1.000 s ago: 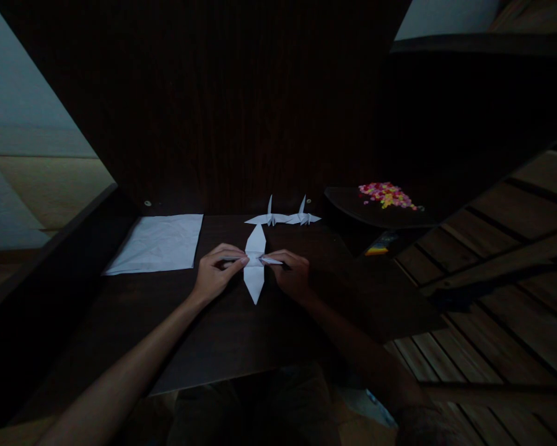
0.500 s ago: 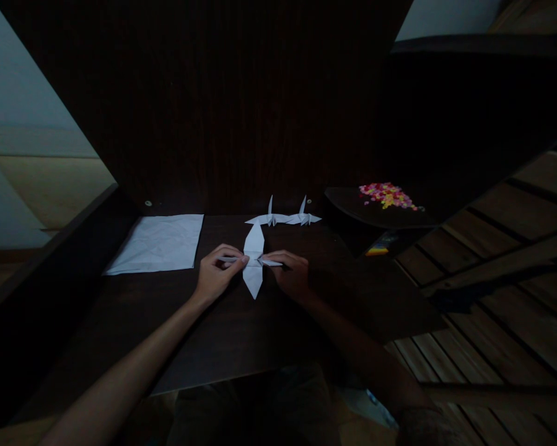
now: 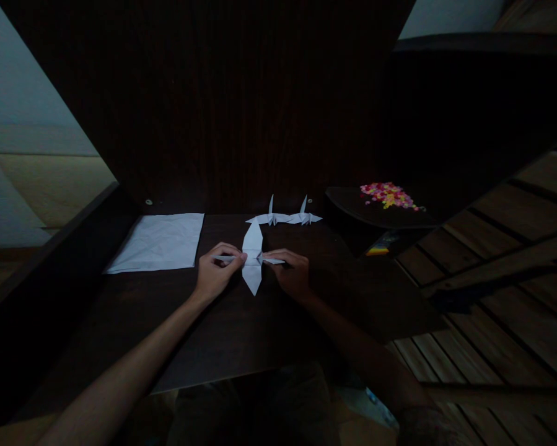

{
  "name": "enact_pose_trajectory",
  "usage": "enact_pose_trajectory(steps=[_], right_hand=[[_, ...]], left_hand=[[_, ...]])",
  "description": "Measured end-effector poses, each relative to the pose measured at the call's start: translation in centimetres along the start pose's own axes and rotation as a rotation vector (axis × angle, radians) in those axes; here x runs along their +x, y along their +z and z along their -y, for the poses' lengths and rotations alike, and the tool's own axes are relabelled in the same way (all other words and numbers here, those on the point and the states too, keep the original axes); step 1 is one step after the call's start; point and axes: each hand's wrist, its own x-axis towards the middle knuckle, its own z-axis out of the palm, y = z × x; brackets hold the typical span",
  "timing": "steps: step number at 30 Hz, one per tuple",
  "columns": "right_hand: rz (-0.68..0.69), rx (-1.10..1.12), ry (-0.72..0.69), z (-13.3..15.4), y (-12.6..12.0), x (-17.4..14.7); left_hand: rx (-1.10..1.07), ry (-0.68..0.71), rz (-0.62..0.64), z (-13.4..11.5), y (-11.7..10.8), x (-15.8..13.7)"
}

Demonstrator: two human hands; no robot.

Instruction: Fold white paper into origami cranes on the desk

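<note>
Between my two hands is a white paper crane (image 3: 253, 272), its wings spread flat toward and away from me. My left hand (image 3: 217, 267) pinches it at the left side, where a narrow paper point sticks out past the fingers. My right hand (image 3: 290, 271) is closed on the narrow point at the right side. Some of the right fingertips are hard to make out in the dim light. Just beyond, two finished-looking paper cranes (image 3: 305, 218) stand side by side against the back panel, each with a thin point rising.
A stack of white paper sheets (image 3: 160, 243) lies to the left on the dark desk (image 3: 204, 353). On a rounded shelf (image 3: 347, 201) at the right is a heap of small pink and yellow pieces (image 3: 387, 194). A raised side board (image 3: 50, 248) borders the left.
The paper crane between my hands has shifted very slightly, its near wing tip a little higher in view. Both hands keep their hold; the other things stay where they were.
</note>
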Motion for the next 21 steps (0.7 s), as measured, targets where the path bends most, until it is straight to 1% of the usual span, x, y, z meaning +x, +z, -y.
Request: enact_pose_trajectory(steps=[6, 17, 21], right_hand=[[-0.014, -0.026, 0.006, 0.43, -0.01, 0.24], [0.060, -0.052, -0.059, -0.12, -0.04, 0.13], [0.089, -0.081, -0.089, -0.07, -0.15, 0.25]], left_hand=[[-0.001, -0.014, -0.012, 0.07, 0.00, -0.06], [-0.001, -0.016, -0.036, -0.09, -0.03, -0.06], [0.029, 0.036, -0.020, 0.14, -0.05, -0.04]])
